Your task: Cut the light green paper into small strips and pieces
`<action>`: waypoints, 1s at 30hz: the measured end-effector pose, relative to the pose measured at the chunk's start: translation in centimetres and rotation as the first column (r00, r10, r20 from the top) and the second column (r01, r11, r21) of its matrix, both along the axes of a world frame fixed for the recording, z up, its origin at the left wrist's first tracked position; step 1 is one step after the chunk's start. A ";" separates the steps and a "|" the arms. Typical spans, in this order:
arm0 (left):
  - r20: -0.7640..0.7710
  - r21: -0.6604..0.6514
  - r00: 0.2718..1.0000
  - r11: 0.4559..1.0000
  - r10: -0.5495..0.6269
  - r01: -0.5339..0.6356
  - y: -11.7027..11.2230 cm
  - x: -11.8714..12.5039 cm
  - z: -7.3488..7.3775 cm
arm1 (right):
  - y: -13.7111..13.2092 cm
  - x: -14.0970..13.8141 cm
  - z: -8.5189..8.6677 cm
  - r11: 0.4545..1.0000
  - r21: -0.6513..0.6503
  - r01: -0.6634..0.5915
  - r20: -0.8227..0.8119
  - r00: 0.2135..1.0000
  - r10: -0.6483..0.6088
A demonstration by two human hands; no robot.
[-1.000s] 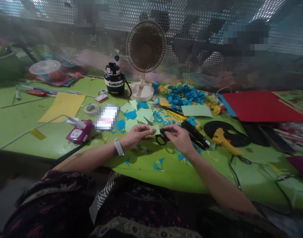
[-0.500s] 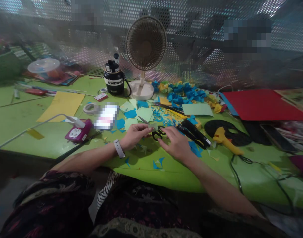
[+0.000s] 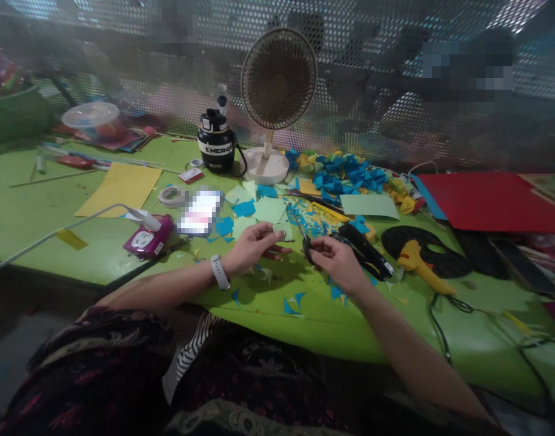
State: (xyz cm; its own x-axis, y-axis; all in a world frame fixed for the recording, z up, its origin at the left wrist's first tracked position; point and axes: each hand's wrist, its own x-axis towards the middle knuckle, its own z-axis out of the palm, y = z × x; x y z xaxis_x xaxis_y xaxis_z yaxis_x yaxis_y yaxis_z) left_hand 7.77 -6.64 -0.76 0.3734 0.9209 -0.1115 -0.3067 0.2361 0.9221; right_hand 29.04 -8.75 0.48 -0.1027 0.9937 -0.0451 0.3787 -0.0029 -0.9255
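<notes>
My left hand (image 3: 252,249) pinches a small pale green paper piece (image 3: 284,231) just above the green table (image 3: 41,224). My right hand (image 3: 336,260) is closed round black-handled scissors (image 3: 305,240), whose blades point up toward the paper. The two hands sit close together over scattered blue and green paper scraps (image 3: 292,303). A white band is on my left wrist.
Behind the hands stand a desk fan (image 3: 277,97) and a black bottle (image 3: 216,145). A yellow glue gun (image 3: 418,260), a black stapler-like tool (image 3: 366,248), red paper (image 3: 486,203), yellow paper (image 3: 120,188), tape roll (image 3: 171,196) and a purple socket (image 3: 149,240) lie around.
My right hand has taken up the scissors, which lay between the hands before, and turned the blades upward. My left hand keeps hold of the paper piece.
</notes>
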 end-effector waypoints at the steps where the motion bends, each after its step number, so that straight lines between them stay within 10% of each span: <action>1: -0.008 0.002 1.000 1.000 -0.007 0.007 0.1 -0.1 0.1 | 0.0 0.1 0.2 0.998 -0.062 -0.018 -0.074 0.997 0.013; 30: -0.030 0.065 0.996 0.995 0.083 -0.081 -0.1 0.0 0.7 | -1.0 -1.1 0.5 0.934 -0.231 -0.272 -0.183 0.955 0.233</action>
